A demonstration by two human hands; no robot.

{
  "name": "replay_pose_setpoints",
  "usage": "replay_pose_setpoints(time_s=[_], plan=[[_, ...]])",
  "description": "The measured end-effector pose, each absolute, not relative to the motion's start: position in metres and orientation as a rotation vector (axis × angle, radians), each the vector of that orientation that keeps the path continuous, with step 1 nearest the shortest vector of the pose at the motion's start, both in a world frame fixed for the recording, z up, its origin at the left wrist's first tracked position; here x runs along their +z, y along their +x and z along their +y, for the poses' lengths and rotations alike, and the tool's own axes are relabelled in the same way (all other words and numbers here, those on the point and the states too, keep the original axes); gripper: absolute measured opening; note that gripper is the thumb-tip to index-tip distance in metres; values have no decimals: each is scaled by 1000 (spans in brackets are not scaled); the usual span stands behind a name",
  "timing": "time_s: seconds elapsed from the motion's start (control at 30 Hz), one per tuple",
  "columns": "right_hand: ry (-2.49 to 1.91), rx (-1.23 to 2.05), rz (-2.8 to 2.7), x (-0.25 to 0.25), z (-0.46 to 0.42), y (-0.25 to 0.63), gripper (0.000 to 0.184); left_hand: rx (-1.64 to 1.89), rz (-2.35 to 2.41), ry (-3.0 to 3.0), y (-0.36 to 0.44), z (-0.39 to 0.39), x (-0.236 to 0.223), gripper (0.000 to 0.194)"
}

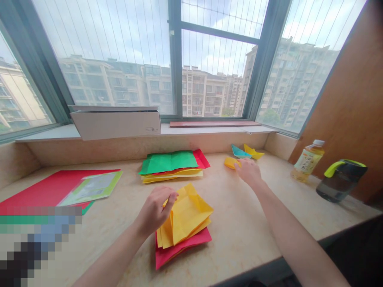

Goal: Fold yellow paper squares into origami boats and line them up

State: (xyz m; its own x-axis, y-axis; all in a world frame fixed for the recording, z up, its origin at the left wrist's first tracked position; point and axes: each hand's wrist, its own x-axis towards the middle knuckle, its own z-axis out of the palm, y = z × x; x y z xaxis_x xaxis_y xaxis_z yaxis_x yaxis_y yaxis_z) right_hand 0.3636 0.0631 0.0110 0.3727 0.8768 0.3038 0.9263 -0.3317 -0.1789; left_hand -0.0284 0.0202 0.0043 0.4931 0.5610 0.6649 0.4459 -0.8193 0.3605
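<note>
**Your left hand (157,205) at the yellow sheets (191,217), your right hand (249,172) at a small yellow fold (230,162)**

In the head view, your left hand touches the left edge of the yellow sheets, its fingers bent and its thumb toward you. Those sheets lie creased and loosely stacked on pink paper (187,248) near the front of the table (239,235). Your right arm reaches forward, and its fingertips meet the small yellow fold, which lies just beside a blue paper boat (239,151) and a yellow paper boat (254,152). Your hands cover the contact spots, so I cannot tell whether either set of fingers is clenched on paper or only resting there.

Beyond your left hand sits a pile of paper with a green sheet (170,161) on top. Farther left, a clear packet (92,188) overlaps a red sheet (42,187). On your right stand a drink bottle (308,162) and a dark cup (341,183).
</note>
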Motion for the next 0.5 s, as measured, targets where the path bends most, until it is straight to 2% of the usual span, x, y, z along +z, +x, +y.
replay_pose_setpoints(time_s=[0.13, 0.23, 0.33, 0.5], plan=[[-2268, -108, -1601, -7, 55, 391, 60, 1222, 885, 2599, -28, 22, 3, 25], [-2270, -53, -1570, -13, 56, 402, 63, 1220, 897, 2598, -27, 22, 3, 26], [-2299, -12, -1530, -15, 59, 402, 55, 1208, 916, 2598, -28, 22, 3, 27], [-2361, 55, -1514, -22, 62, 397, 31, 1206, 938, 2594, -28, 22, 3, 29]])
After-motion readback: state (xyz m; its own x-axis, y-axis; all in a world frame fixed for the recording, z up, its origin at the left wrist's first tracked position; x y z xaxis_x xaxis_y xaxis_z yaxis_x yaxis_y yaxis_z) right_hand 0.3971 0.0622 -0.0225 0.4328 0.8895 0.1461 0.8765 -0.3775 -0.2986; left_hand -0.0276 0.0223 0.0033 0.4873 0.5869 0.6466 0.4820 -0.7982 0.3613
